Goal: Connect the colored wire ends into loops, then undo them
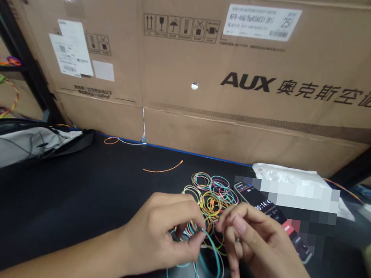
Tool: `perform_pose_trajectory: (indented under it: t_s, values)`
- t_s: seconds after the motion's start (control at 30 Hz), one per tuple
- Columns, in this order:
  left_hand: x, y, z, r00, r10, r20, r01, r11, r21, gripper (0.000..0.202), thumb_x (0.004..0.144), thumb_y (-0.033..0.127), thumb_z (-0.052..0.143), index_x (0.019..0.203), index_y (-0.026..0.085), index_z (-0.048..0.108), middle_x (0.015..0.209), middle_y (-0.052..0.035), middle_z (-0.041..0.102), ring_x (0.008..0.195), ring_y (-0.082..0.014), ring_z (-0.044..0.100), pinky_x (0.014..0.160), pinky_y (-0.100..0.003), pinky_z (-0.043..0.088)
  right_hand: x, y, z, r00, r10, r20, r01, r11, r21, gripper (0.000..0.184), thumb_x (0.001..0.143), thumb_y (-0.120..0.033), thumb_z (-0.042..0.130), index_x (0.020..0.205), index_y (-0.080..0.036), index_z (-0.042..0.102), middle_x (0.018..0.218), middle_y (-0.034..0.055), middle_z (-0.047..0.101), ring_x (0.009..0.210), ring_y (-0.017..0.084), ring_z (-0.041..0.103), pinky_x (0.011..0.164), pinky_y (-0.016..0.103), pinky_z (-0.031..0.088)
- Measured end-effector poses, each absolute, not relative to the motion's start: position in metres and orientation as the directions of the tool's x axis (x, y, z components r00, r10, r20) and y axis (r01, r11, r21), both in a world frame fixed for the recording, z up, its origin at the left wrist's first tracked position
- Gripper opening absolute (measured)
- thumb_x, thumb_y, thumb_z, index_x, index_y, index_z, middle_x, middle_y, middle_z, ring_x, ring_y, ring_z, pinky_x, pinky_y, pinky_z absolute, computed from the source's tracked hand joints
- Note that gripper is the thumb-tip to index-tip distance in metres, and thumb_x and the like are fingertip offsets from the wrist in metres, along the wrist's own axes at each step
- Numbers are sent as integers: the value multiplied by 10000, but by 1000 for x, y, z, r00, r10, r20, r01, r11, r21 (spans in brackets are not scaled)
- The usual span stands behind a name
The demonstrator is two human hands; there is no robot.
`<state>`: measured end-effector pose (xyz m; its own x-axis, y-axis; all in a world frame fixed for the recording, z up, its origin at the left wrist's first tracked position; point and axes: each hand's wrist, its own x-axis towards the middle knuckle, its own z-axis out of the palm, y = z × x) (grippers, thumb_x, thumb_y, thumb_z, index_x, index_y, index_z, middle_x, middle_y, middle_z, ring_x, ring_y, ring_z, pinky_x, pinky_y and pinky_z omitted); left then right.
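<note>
Over a black tabletop (61, 186), my left hand (161, 237) and my right hand (254, 240) meet at the front of a loose pile of thin multicoloured rubber bands (210, 195). My left fingertips pinch teal rubber bands (211, 271), whose loops hang down onto the table. The fingertips of my right hand are closed on a thin band close to my left hand, though the fingers partly hide it. A smartphone (272, 211) showing a timer lies just beyond my right hand.
A large AUX cardboard box (250, 74) stands along the table's far edge. A black-and-grey bag (22, 143) lies at the left. Loose orange bands (162, 166) rest near the back, and white plastic (287, 174) lies behind the phone.
</note>
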<state>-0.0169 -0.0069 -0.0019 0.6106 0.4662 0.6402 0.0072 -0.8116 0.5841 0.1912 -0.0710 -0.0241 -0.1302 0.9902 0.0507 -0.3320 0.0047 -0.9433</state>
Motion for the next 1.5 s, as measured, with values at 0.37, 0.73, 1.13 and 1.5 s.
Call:
perform_pose_trajectory:
  t_s: [0.37,0.73,1.13,1.5]
  values:
    - [-17,-1,3,687,635,354,181,-621,763,24,906,172,730,903,157,748,772,2,658,702,-120,561,644,-233,428,191,-71,-24,-39,986,160,52,162,-985,60,857,-330,820,883,-276,816,646,-12,691,528,141,685,506,229,600]
    - [-15,9,-6,766,643,-3,-15,24,1000,147,826,209,798,938,133,739,751,6,688,551,-65,562,531,-199,456,195,-76,-17,-170,907,386,415,421,-806,136,1000,-248,624,942,-281,743,751,-1,670,643,167,648,591,290,513]
    - [-16,7,2,759,651,-5,129,-142,981,298,708,85,852,775,169,574,798,30,731,725,-99,596,700,-258,430,192,-77,-26,-215,885,413,357,465,-810,183,984,-161,636,968,-283,771,810,9,715,636,142,656,575,258,511]
    - [-15,-1,8,725,668,167,264,-494,829,468,655,6,872,663,177,437,716,90,650,749,-125,513,725,-290,356,188,-83,-17,-294,840,456,418,543,-729,236,970,-104,619,1013,-290,757,810,4,733,682,156,688,628,261,542]
